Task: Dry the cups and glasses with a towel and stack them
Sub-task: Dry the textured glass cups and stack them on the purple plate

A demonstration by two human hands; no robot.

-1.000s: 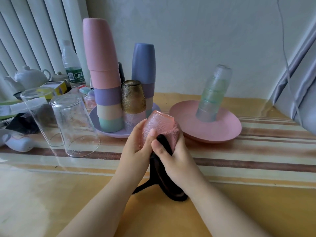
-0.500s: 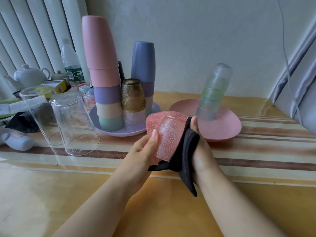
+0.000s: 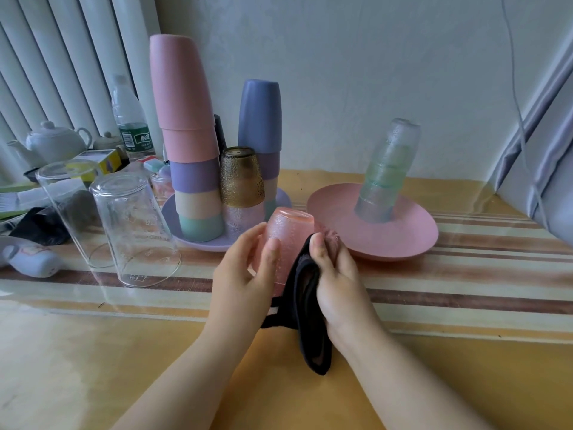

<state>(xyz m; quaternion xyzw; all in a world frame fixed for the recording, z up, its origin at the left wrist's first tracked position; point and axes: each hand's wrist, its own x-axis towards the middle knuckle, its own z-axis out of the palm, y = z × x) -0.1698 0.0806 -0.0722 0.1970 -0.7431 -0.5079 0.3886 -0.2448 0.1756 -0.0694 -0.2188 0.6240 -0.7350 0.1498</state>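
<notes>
Over the middle of the surface (image 3: 93, 352), the left hand (image 3: 245, 274) curls round a pink textured glass (image 3: 286, 234), held base-up, while the right hand (image 3: 336, 283) pinches the dark towel (image 3: 305, 293) against its side. Drying is under way here. Behind, stacks already stand: coloured cups (image 3: 192, 144) on a purple plate (image 3: 173, 212), greenish glasses (image 3: 387, 172) on a pink plate (image 3: 403, 240). Two clear glasses (image 3: 133, 225) sit upturned and unstacked at left, possibly still waiting to be dried.
</notes>
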